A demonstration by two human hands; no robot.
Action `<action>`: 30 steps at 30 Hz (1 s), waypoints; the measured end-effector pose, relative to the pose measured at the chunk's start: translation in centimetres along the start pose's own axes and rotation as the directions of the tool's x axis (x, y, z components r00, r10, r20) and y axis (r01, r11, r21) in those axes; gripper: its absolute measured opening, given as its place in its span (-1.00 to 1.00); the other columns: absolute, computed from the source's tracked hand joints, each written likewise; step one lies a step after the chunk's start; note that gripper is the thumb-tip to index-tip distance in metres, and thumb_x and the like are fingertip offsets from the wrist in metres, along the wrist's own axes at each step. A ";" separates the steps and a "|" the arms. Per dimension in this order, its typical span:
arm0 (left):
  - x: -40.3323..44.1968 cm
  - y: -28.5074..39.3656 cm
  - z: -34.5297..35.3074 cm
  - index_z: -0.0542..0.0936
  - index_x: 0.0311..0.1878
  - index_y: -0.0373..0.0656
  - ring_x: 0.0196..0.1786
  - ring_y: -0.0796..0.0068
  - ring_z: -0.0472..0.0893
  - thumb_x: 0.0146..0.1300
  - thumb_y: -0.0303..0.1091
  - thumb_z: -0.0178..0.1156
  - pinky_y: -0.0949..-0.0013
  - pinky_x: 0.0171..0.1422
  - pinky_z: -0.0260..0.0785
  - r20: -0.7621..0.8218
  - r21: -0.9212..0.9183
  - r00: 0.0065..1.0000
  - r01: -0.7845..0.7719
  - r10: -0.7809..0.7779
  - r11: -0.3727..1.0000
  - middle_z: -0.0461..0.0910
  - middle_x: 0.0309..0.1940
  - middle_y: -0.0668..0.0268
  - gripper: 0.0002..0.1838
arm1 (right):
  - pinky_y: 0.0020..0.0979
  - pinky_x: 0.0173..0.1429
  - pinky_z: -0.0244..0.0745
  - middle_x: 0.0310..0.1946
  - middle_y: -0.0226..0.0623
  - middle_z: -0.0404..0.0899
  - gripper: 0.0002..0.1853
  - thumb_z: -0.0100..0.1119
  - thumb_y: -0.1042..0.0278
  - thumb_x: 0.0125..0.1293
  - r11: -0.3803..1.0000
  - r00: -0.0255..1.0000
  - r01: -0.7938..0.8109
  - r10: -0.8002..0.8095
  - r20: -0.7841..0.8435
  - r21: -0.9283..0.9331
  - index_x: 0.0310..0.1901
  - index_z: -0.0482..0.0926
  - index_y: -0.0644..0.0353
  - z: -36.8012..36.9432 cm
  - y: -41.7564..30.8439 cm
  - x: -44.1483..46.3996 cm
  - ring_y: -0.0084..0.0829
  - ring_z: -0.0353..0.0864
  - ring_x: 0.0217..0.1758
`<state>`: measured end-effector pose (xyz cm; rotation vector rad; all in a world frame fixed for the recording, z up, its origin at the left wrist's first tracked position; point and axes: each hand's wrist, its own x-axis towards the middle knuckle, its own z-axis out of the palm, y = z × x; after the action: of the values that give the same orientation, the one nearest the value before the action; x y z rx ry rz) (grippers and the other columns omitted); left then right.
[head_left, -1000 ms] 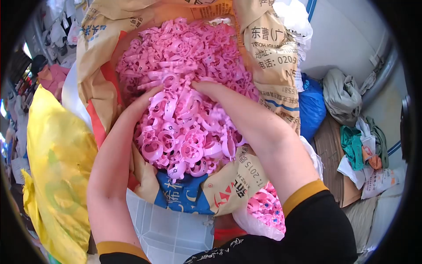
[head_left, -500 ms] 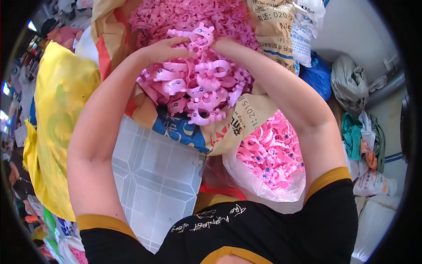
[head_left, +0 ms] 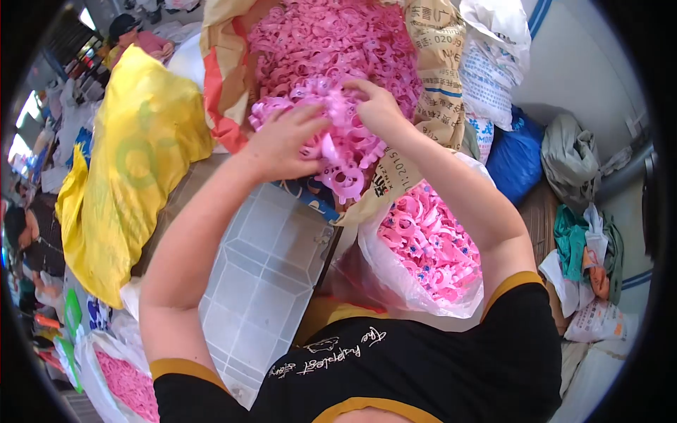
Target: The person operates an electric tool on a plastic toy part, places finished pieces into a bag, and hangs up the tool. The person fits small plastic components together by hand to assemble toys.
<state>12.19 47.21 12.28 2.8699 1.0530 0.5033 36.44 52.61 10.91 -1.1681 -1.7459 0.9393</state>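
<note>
- Where the paper sack (head_left: 438,84) opens, its rim is folded outward, probably so the mouth stands wide enough for both hands.
- Pink plastic rings (head_left: 338,42) heap inside it at the far middle, and some bulge over its near edge, between the hands.
- The left hand (head_left: 285,144) lies over their left side, fingers spread, thumb nearest; I cannot tell whether it grips any.
- The right hand (head_left: 381,109) is apart from it, fingers bent against the rings — a curve that seems to pen them in from the right, though a firm hold cannot be made out.
- A clear bag (head_left: 379,278) sits open just right of the sack's near edge, full of more pink pieces (head_left: 431,240) — apparently set within easy reach.
- A pale panel (head_left: 257,275) lies left of that bag; a yellow sack (head_left: 134,162) stands farther left, seemingly out of the way.
</note>
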 end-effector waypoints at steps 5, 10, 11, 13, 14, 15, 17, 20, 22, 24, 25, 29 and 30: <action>-0.7 3.7 2.1 0.48 0.27 -0.07 0.58 -0.19 0.08 -0.01 -0.03 0.39 -0.36 0.54 -0.01 -0.156 0.205 0.980 0.157 -0.126 0.966 0.17 0.53 0.03 -0.26 | -0.15 0.25 0.49 0.04 0.12 0.66 -0.47 0.26 0.24 0.21 0.864 0.983 0.120 -0.172 -0.062 -0.488 0.21 0.56 0.29 2.8 -1.8 -3.0 -0.01 0.63 0.17; -3.9 7.6 3.9 0.44 0.38 -0.05 0.61 -0.02 0.07 0.04 0.12 0.40 -0.38 0.59 -0.17 -0.270 0.132 0.931 0.289 -0.246 0.948 0.20 0.53 0.10 -0.16 | -0.26 0.37 0.39 0.25 0.01 0.53 -0.35 0.01 0.66 0.15 0.756 0.943 0.302 -0.328 0.064 -0.580 0.35 0.45 0.16 1.7 -1.0 -1.4 -0.13 0.51 0.34; -4.7 8.5 4.5 0.46 0.35 -0.03 0.61 0.01 0.07 0.04 0.10 0.41 -0.41 0.57 -0.15 -0.302 0.135 0.923 0.288 -0.238 0.948 0.22 0.52 0.14 -0.19 | -0.27 0.33 0.42 0.22 0.02 0.56 -0.40 0.00 0.63 0.19 0.792 0.968 0.241 -0.157 0.194 -0.562 0.33 0.47 0.19 1.9 -3.8 -3.1 -0.08 0.54 0.31; -7.0 9.7 5.9 0.48 0.32 0.00 0.60 0.04 0.11 0.05 0.07 0.43 -0.42 0.55 -0.12 -0.413 0.185 0.895 0.267 -0.171 0.946 0.27 0.47 0.17 -0.24 | -0.21 0.32 0.43 0.24 -0.03 0.56 -0.41 0.01 0.60 0.26 0.685 0.963 0.203 -0.012 0.268 -0.700 0.36 0.44 0.08 0.9 -1.1 -1.3 -0.10 0.55 0.30; -8.3 10.4 6.5 0.50 0.30 0.01 0.59 0.06 0.13 0.05 0.05 0.43 -0.43 0.54 -0.10 -0.463 0.217 0.878 0.248 -0.124 0.944 0.30 0.45 0.19 -0.27 | -0.11 0.33 0.41 0.26 -0.06 0.54 -0.40 -0.01 0.59 0.26 0.592 0.966 0.229 -0.042 0.254 -0.773 0.38 0.42 0.06 1.6 -1.1 -1.7 -0.10 0.54 0.31; -9.6 11.0 6.9 0.52 0.25 0.04 0.55 0.07 0.19 0.09 -0.05 0.43 -0.42 0.51 -0.02 -0.519 0.167 0.843 0.260 -0.140 0.951 0.35 0.39 0.21 -0.36 | -0.02 0.34 0.39 0.29 -0.08 0.52 -0.38 -0.02 0.59 0.27 0.491 0.969 0.240 -0.070 0.236 -0.837 0.40 0.39 0.03 2.1 -1.1 -1.9 -0.10 0.54 0.32; -13.4 13.2 6.1 0.52 0.23 0.04 0.52 0.06 0.25 0.11 -0.09 0.42 -0.39 0.50 0.02 -0.539 0.147 0.815 0.339 -0.212 0.929 0.38 0.36 0.20 -0.40 | 0.31 0.34 0.26 0.37 -0.19 0.44 -0.37 -0.10 0.56 0.32 0.280 0.982 0.177 0.017 0.189 -0.944 0.45 0.31 -0.05 3.2 -2.3 -3.4 -0.12 0.51 0.34; -20.2 15.4 4.4 0.52 0.18 -0.03 0.44 0.02 0.34 0.14 -0.19 0.39 -0.25 0.49 0.13 -0.577 0.117 0.743 0.485 -0.338 0.867 0.46 0.28 0.16 -0.48 | 0.36 0.31 0.24 0.37 -0.22 0.44 -0.38 -0.13 0.54 0.33 0.113 0.963 0.173 -0.226 0.144 -0.978 0.43 0.34 -0.08 4.9 -5.2 -6.9 -0.15 0.52 0.34; -25.5 15.5 2.6 0.52 0.17 -0.12 0.40 -0.01 0.38 0.18 -0.27 0.35 -0.08 0.48 0.20 -0.593 0.077 0.663 0.611 -0.457 0.788 0.50 0.22 0.10 -0.51 | 0.23 0.33 0.28 0.37 -0.23 0.44 -0.38 -0.12 0.56 0.30 0.124 0.921 0.211 -0.357 0.155 -0.970 0.42 0.36 -0.06 6.3 -6.7 -7.7 -0.15 0.50 0.35; -32.2 13.9 2.6 0.54 0.20 -0.20 0.30 -0.02 0.47 0.11 -0.37 0.26 0.05 0.43 0.27 -0.704 -0.125 0.477 0.647 -0.527 0.753 0.56 0.18 0.02 -0.48 | 0.06 0.31 0.37 0.31 -0.22 0.50 -0.38 -0.05 0.55 0.27 0.123 0.845 0.292 -0.498 0.196 -0.948 0.39 0.40 -0.04 5.9 -4.5 -5.4 -0.19 0.54 0.31; -34.6 14.3 1.0 0.51 0.26 -0.19 0.28 0.01 0.50 0.17 -0.36 0.24 0.08 0.40 0.31 -0.632 -0.064 0.488 0.742 -0.602 0.668 0.56 0.20 0.02 -0.47 | -0.07 0.28 0.42 0.21 -0.20 0.59 -0.43 0.00 0.54 0.25 0.126 0.698 0.443 -0.670 0.253 -0.888 0.33 0.48 -0.01 6.3 -4.6 -6.1 -0.21 0.59 0.23; -38.4 18.2 -0.6 0.62 0.10 -0.21 0.03 0.10 0.68 0.29 -0.42 0.24 0.22 0.13 0.48 -0.511 -0.085 0.462 0.813 -0.726 0.577 0.69 -0.09 0.07 -0.69 | -0.20 0.12 0.49 -0.10 -0.12 0.70 -0.64 0.07 0.51 0.21 0.102 0.542 0.593 -0.785 0.302 -0.798 0.04 0.64 0.12 8.1 -7.8 -12.4 -0.21 0.68 -0.01; -38.8 19.0 -0.3 0.63 0.09 -0.22 -0.01 0.12 0.69 0.29 -0.43 0.24 0.24 0.10 0.49 -0.470 -0.067 0.489 0.810 -0.735 0.582 0.70 -0.13 0.07 -0.70 | -0.18 0.26 0.47 -0.01 -0.02 0.69 -0.61 0.12 0.43 0.23 0.218 0.577 0.652 -0.764 0.289 -0.726 0.11 0.63 0.13 8.1 -8.4 -13.6 -0.14 0.67 0.10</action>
<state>-3.85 7.88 4.33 1.9861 2.3785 1.0330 29.45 36.18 12.25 -0.6384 -2.3054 -0.5824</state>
